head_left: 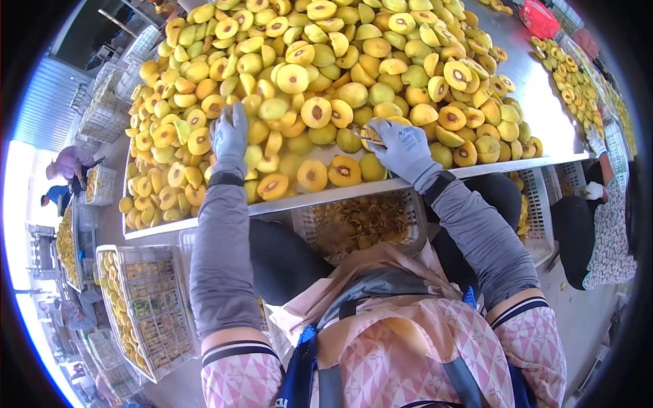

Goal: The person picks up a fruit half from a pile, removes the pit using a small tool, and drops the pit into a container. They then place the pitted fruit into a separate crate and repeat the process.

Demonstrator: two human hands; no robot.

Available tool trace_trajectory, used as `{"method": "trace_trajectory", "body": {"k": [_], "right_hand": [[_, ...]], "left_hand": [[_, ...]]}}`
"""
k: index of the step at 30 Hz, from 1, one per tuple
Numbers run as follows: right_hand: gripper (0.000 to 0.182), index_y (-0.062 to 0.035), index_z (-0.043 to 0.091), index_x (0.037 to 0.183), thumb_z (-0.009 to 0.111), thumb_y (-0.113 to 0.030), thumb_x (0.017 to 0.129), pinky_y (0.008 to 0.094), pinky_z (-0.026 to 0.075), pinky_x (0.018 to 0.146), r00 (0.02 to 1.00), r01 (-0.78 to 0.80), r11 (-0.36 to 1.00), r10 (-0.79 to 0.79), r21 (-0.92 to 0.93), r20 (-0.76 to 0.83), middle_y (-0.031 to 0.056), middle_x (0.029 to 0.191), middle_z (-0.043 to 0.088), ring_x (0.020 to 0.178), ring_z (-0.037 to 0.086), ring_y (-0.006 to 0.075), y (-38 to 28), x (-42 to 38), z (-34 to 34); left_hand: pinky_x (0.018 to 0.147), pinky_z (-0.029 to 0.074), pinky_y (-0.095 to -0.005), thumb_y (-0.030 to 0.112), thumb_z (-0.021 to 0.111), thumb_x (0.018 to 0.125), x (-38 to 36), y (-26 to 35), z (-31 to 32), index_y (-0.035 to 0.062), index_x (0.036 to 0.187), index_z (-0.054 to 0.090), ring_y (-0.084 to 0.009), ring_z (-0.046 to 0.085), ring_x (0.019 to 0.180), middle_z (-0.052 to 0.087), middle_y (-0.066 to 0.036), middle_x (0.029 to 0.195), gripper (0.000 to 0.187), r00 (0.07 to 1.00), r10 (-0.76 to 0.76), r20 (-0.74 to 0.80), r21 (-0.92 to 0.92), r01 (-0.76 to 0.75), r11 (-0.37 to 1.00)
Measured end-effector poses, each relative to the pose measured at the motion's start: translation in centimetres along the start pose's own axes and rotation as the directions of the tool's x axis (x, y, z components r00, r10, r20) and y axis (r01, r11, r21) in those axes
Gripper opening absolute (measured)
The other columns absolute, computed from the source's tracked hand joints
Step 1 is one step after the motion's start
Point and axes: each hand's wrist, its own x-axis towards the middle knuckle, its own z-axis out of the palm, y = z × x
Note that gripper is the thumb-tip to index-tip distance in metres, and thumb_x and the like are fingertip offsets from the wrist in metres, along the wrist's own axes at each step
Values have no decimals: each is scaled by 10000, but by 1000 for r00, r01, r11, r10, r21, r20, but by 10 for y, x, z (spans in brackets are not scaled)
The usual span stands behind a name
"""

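Halved yellow peaches (pixel 292 79) lie heaped on the metal table (pixel 340 195), many showing brown centres. My left hand (pixel 230 139), in a grey glove, reaches onto the left side of the heap with its fingers stretched out over the fruit and nothing visibly gripped. Closed near the table's front edge, my right hand (pixel 403 146) wears the same kind of glove. From its fingers a thin metal tool (pixel 367 139) points left; its exact kind is hard to make out. Two cut halves, including a peach half (pixel 345 171), rest at the front edge between my hands.
Under the table edge, between my knees, stands a white crate (pixel 415 224) with brown scraps. A tall white crate (pixel 153 306) of peaches is at the left. Another crate (pixel 537 217) stands right. Beside it a co-worker (pixel 609 231) works at more fruit; a red basket (pixel 539 19) lies beyond.
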Motion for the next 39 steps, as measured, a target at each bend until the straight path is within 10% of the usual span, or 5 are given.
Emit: {"method": "trace_trajectory", "body": {"k": [11,24,29,33,39], "right_hand": [[334,-126,589,1129,668,-340,885,457,531,733,996,-54,979,67,197,-61,134,924,698,870,687,344,1,0,3],[385,-56,595,1106,702,-356,890,468,519,743,950,-188,902,268,390,-161,178,901,687,873,666,393,12,1,6],[336,-93,610,1085,695,-359,897,453,531,722,947,-230,870,304,436,-107,159,886,686,843,677,369,4,1,-1],[321,-108,619,1085,695,-359,899,448,541,688,945,-203,890,287,410,-155,146,861,693,798,684,359,3,6,-1],[327,-107,616,1104,707,-338,892,448,551,654,940,-143,915,245,378,-236,140,817,696,745,688,356,5,3,5]], "left_hand": [[1054,363,-504,472,549,933,-51,150,-1,166,1317,636,-367,512,1208,617,-175,1256,499,972,4,-237,-34,-13,999],[883,544,-354,146,657,931,-80,201,-23,34,1216,661,-277,668,1049,650,-145,1257,307,926,231,298,-788,102,607],[951,505,-420,237,669,913,6,87,-60,73,1184,688,-325,669,1028,699,-149,1134,318,841,463,-280,-165,-517,840],[1139,303,-506,664,430,937,52,-16,-75,249,1500,458,-347,392,1419,454,-160,1529,699,990,-92,-107,473,132,871],[989,459,-355,613,573,897,64,-64,-62,126,1398,577,-265,623,1130,605,-162,1352,699,945,-267,189,20,269,963]]}}
